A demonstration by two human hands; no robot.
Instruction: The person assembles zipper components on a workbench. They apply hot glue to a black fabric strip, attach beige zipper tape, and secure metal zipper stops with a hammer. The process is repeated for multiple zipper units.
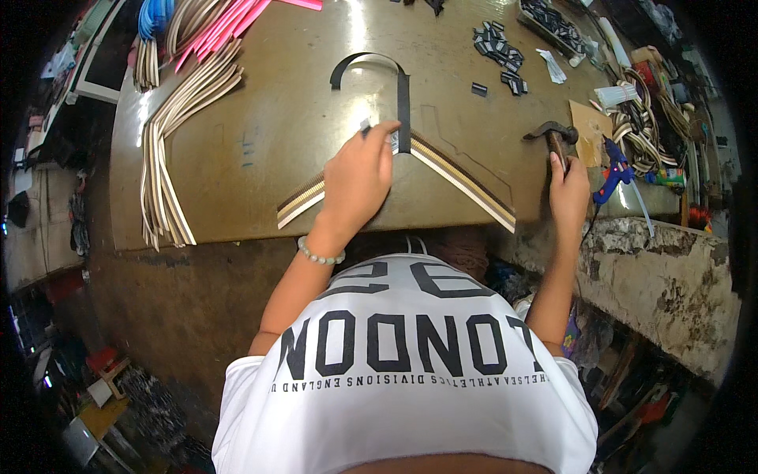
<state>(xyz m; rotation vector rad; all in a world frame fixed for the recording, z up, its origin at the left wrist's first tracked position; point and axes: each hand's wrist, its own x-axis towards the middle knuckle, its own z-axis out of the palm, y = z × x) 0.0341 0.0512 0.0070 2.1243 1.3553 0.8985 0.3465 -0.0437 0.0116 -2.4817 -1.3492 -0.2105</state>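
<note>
A hanger-shaped piece lies on the table, made of a curved black strap (404, 103) and a striped brown, tan and white strap (466, 186) bent to both sides. My left hand (359, 178) is over the joint, its fingers curled and pressed on the black strap's lower end. The hand covers part of the striped strap's left arm. A small dark piece (365, 126) shows beside its fingers; whether they hold it is unclear. To the right, my right hand (568, 186) grips the wooden handle of a claw hammer (553, 133), its head just above the table.
Bundles of striped straps (162, 158) and pink strips (225, 31) lie at the left. Small black clips (497, 47) are heaped at the far right, near a full box (553, 28). A blue glue gun (614, 170) and cardboard (591, 130) lie by the hammer.
</note>
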